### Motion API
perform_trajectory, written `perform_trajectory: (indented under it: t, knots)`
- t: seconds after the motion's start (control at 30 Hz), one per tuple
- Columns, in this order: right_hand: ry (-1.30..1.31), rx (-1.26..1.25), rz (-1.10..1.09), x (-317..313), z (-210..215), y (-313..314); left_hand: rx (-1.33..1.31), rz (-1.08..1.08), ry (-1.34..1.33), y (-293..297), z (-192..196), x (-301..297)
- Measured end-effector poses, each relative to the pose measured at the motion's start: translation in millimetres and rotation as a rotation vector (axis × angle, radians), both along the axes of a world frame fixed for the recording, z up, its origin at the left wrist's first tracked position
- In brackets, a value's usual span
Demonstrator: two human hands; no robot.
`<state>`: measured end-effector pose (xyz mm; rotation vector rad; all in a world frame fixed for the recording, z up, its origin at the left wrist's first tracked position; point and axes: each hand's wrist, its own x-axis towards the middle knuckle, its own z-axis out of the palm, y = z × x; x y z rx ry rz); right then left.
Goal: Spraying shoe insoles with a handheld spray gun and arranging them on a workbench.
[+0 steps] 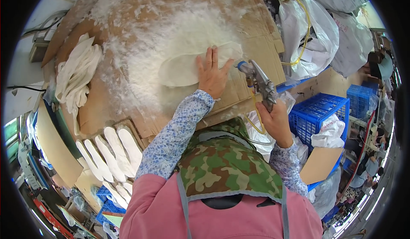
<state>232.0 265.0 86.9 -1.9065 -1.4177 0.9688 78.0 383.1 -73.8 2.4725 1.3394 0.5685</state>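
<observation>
A pale, insole-shaped sheet [177, 70] lies flat on a cardboard-covered table [260, 29], among white, fluffy residue. My left hand [212, 77] rests on the right half of this sheet, fingers spread and holding nothing. Just to its right, my right hand [276, 120] is wrapped round the grip of a metal spray gun [265, 85]. The blue-ringed nozzle of the gun points toward the sheet's right end and stays apart from it. A thin yellow hose [259, 113] runs down from the gun. Whether the trigger is pressed, I cannot tell.
A heap of limp, pale insole-shaped pieces [80, 70] lies at the table's left. Several white insoles [112, 153] stand in rows at lower left. Blue crates [318, 115] and white plastic bags [309, 34] fill the right side. Another yellow hose section [308, 29] hangs at upper right.
</observation>
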Motion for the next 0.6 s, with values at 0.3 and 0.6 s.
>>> perform_trajectory:
  t: [0.3, 0.6]
  knots:
    - [-0.011, 0.131, -0.011, 8, -8, 6, 0.021, 0.012, 0.022, -1, -5, 0]
    - [-0.084, 0.086, -0.029, 5, 3, 6, 0.014, 0.005, 0.022, -1, -3, -1]
